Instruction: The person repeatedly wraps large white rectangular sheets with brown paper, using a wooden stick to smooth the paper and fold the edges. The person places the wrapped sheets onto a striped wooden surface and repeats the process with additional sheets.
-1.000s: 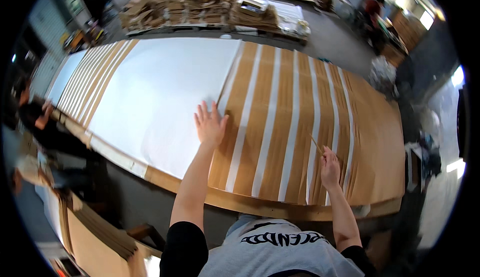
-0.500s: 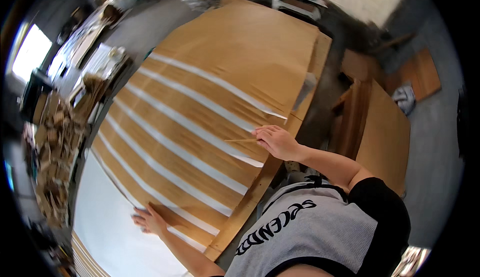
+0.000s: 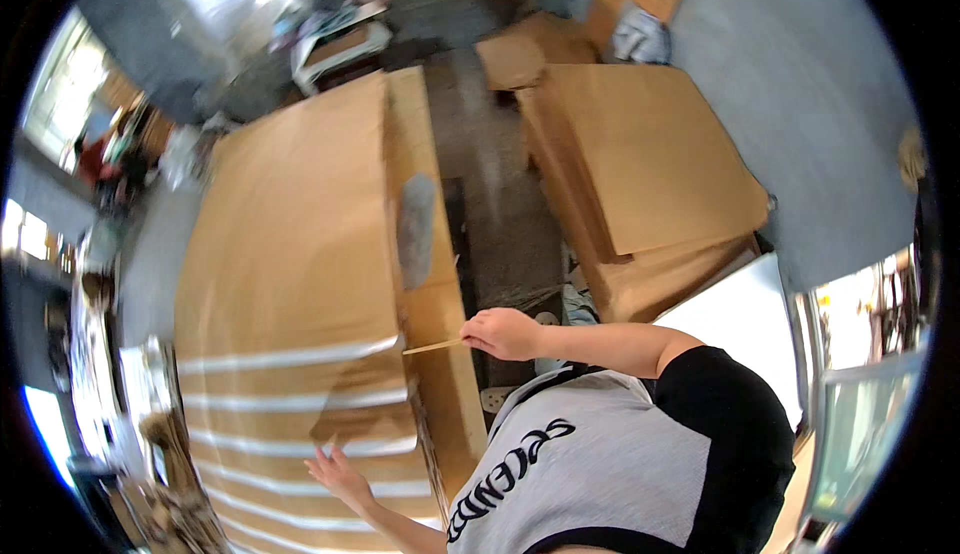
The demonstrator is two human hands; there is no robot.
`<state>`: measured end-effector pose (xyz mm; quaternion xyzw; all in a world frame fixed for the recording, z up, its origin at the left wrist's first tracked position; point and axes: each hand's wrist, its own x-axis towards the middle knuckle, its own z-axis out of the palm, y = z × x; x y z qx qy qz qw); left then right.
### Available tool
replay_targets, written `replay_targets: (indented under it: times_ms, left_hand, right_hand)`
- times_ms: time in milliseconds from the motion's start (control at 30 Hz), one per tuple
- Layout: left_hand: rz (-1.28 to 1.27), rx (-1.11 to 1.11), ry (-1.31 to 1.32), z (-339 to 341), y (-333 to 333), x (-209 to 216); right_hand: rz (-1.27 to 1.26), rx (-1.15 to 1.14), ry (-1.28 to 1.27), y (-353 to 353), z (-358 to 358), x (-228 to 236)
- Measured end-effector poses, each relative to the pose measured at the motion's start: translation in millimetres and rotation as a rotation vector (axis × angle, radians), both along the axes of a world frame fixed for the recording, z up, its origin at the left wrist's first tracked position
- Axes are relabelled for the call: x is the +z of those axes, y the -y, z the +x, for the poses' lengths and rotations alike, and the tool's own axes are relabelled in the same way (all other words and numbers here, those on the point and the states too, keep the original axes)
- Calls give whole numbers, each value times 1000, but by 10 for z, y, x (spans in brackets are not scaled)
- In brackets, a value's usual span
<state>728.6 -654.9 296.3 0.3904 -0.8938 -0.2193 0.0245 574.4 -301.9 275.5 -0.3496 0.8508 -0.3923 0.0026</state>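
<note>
Large brown paper sheets (image 3: 290,244) lie stacked on a long wooden board (image 3: 437,314); white strips (image 3: 300,357) run across their near part. My right hand (image 3: 503,334) is closed around a thin, light-coloured stick (image 3: 432,347), held above the board beside the stack's right edge. The stick points left, and its tip is near the topmost white strip. My left hand (image 3: 338,476) has its fingers apart and holds nothing. It is over the striped part of the sheets; whether it touches them I cannot tell.
On the right, across a narrow strip of floor (image 3: 495,194), brown boards (image 3: 660,154) are stacked by a grey wall. A small table (image 3: 345,49) with cloths stands at the far end. Scrap pieces (image 3: 175,509) lie at the lower left. A white panel (image 3: 745,319) is behind my right arm.
My view has turned right, toward the boards by the wall. My right hand, still with the stick, is now over the sheets' right edge. My left hand is off the white sheet and over the stripes.
</note>
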Motion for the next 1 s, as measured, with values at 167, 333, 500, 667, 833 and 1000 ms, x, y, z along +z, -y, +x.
replay_targets:
  times_ms: [167, 333, 500, 667, 833, 1000]
  left_hand:
    - [88, -482, -67, -1090, -1071, 93]
    - [280, -850, 75, -1867, -2068, -66]
    - [326, -1102, 399, -2437, -3279, -90]
    - [286, -1353, 547, -2926, -3942, -165]
    - [279, -1578, 566, -3547, -4275, -510]
    - [286, -1791, 612, -4314, -4690, -797]
  right_hand:
    - [-7, -278, 205, -837, -141, -242]
    - [150, -517, 439, -1703, -51, -564]
    - [135, -770, 424, -2587, -156, -981]
    - [110, -1075, 643, -3057, -243, -978]
    - [64, -1259, 715, -3156, -412, -1208]
    - [-109, -1572, 979, -3183, -722, -1447]
